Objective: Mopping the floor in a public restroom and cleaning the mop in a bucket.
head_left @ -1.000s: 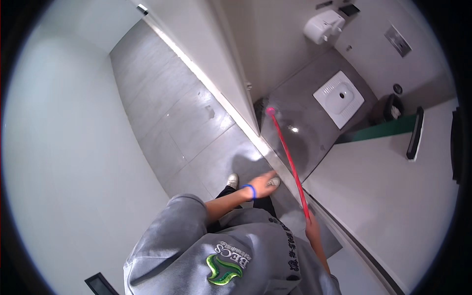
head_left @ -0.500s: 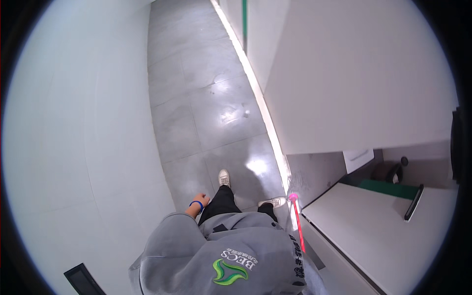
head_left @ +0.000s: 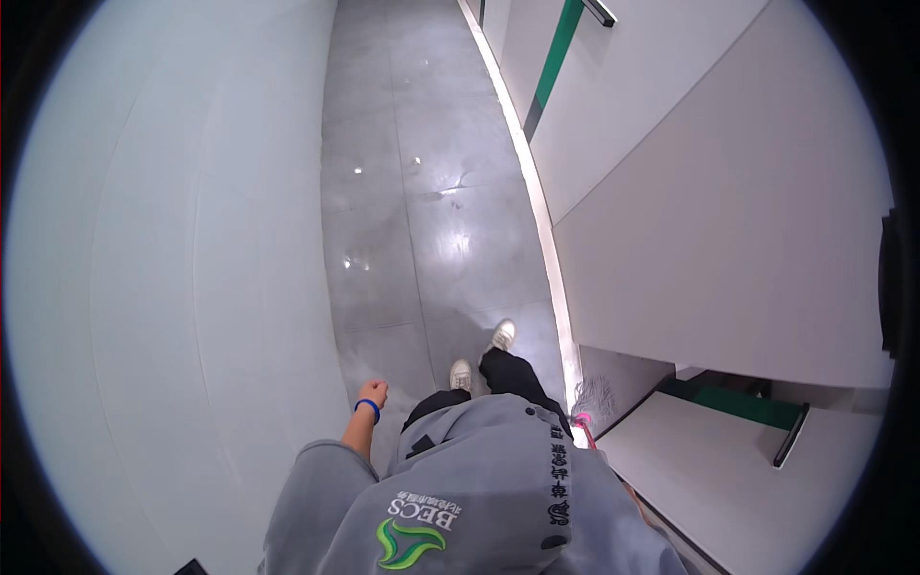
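My left hand [head_left: 374,391] hangs beside my left leg, over the grey floor, with a blue band [head_left: 368,406] round its wrist. Its fingers look loosely curled in, and I see nothing in them. At my right side a brush [head_left: 594,398] with wispy grey bristles, a pink collar and a red handle points forward, close to the wall's lit foot. Most of its handle is behind my grey jacket [head_left: 460,479]. A bit of my right forearm [head_left: 637,503] shows past the jacket, but my right hand is hidden.
A tiled grey floor [head_left: 374,240] stretches ahead between a pale wall [head_left: 192,240] on the left and white panels [head_left: 709,230] on the right. Beyond an opening at the lower right is a white door [head_left: 709,450] with a dark handle [head_left: 791,436] and green stripe.
I have stepped forward, and my right foot is now ahead of my left. The brush sits lower in view with less handle showing. A green-striped panel has come into view ahead.
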`<state>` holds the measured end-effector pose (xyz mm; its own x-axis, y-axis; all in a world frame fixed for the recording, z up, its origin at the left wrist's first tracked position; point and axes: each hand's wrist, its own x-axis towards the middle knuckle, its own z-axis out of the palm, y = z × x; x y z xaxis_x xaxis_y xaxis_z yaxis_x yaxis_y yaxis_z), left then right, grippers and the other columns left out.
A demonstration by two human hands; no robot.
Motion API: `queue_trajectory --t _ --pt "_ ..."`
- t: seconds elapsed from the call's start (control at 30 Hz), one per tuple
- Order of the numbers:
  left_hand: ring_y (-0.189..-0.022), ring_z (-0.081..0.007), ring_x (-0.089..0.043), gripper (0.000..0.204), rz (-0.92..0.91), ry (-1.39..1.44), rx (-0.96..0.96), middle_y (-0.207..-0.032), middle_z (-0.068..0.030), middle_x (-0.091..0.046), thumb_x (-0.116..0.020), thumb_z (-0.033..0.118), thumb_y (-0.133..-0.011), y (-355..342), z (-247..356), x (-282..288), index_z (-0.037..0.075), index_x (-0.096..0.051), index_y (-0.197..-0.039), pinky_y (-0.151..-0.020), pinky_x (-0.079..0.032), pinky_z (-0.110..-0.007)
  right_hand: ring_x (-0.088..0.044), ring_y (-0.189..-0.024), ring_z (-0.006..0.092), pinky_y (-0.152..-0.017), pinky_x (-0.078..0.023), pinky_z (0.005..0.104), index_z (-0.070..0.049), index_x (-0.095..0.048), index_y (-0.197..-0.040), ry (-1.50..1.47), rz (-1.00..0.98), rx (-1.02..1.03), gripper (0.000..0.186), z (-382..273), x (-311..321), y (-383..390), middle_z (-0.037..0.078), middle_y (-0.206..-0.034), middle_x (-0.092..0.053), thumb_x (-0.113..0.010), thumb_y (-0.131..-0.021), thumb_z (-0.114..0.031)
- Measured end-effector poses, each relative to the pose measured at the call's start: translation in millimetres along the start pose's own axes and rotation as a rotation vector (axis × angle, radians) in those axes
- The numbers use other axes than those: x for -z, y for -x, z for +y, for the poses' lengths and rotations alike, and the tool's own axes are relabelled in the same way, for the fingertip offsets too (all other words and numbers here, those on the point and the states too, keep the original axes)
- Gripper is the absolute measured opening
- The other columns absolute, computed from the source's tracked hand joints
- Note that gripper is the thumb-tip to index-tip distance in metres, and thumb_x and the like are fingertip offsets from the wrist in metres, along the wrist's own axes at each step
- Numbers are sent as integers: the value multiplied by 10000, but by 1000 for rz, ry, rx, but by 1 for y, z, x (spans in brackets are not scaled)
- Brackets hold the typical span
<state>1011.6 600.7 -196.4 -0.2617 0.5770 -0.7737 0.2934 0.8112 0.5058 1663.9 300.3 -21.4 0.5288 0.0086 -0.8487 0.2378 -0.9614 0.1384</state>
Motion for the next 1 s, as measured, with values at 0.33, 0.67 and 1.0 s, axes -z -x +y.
queue_trajectory --t 0.33,0.67,1.0 --pt "-721 -169 -617 185 -166 -99 229 -781 -37 -613 -549 274 -843 13 92 33 113 -620 -900 -567 -473 -360 -689 -737 244 -673 -552 324 4 -659 -1056 502 37 160 246 -142 27 -8 170 -822 -692 -576 -828 -39" --pt "-633 -172 -606 241 -63 68 22 -778 -83 -660 -583 271 -841 -129 358 61 65 -665 -938 -560 -469 -292 -687 -754 240 -684 -550 324 4 -643 -1086 227 -18 200 267 -298 107 55 167 -840 -692 -585 -831 -47" --pt "-1251 -347 -493 662 -382 92 -952 -1416 -196 -441 -661 188 -864 -18 827 -122 29 -350 -1427 -991 -444 -366 -684 -771 236 -696 -548 323 4 -627 -1117 -64 -17 214 292 -407 178 83 163 -858 -692 -595 -833 -56"
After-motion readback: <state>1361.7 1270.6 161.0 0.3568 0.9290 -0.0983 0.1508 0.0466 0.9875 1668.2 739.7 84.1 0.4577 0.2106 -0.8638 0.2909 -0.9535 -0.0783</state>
